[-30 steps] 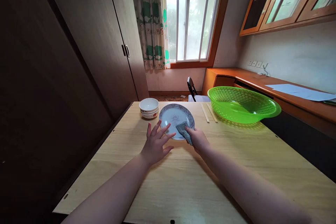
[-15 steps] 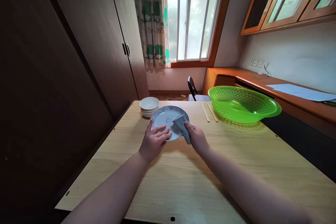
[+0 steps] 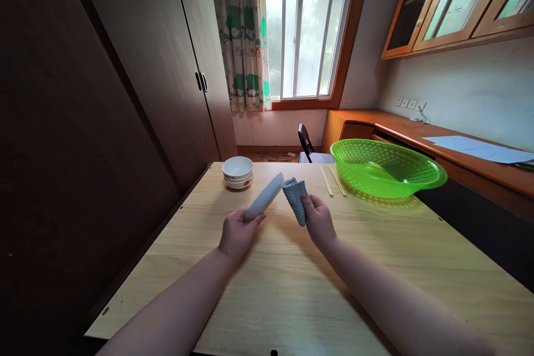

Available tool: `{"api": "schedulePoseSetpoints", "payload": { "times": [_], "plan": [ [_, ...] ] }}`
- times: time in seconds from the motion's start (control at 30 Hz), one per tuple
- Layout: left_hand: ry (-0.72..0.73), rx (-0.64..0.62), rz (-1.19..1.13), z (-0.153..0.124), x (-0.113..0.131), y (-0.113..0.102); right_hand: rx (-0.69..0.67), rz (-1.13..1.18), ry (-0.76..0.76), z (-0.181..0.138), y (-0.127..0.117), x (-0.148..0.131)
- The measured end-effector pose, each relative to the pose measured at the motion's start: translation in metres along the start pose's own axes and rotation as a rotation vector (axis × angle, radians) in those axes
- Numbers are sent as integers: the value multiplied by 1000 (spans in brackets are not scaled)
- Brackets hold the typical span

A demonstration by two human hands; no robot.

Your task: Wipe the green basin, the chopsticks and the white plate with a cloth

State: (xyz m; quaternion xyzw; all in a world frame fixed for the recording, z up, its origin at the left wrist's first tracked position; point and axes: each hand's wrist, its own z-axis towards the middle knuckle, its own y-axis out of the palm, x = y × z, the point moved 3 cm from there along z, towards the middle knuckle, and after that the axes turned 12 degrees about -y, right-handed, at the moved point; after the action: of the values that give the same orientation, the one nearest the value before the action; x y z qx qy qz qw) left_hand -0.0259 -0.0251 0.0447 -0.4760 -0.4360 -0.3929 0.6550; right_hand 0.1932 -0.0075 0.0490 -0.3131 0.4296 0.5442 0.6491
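Observation:
My left hand (image 3: 241, 232) grips a white plate (image 3: 264, 197) by its lower edge. The plate is tipped up almost edge-on above the table, so its patterned face is turned out of sight. In my right hand (image 3: 320, 219) is a folded blue-grey cloth (image 3: 295, 202), pinched between thumb and fingers. The cloth hangs just right of the plate's upper end, and I cannot tell whether they touch. A stack of white bowls (image 3: 237, 172) stands beyond the plate, at the table's far left.
A green plastic basket (image 3: 387, 178) stands at the far right of the wooden table (image 3: 250, 300). Two pairs of chopsticks (image 3: 326, 181) lie left of it. Behind are a folding chair (image 3: 306, 139) and an orange desk (image 3: 396, 122) with papers (image 3: 479, 148); a dark wardrobe (image 3: 146, 67) lines the left.
The plate has turned from showing its patterned face to nearly edge-on. My left fingers have gone from spread over its face to gripping its edge. The cloth has come off the plate's face.

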Motion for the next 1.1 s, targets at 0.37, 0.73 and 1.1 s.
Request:
{"api": "schedulePoseSetpoints", "payload": {
  "times": [0.37,0.73,1.1],
  "plan": [
    [-294,-168,-582,3,1,4,-106,-114,-63,-4,5,-1],
    [-536,-405,-814,-4,-4,24,-162,-149,-81,-4,5,-1],
    [-690,-512,-759,-11,-10,36,-370,-414,-180,-9,14,-11]
  ]
}}
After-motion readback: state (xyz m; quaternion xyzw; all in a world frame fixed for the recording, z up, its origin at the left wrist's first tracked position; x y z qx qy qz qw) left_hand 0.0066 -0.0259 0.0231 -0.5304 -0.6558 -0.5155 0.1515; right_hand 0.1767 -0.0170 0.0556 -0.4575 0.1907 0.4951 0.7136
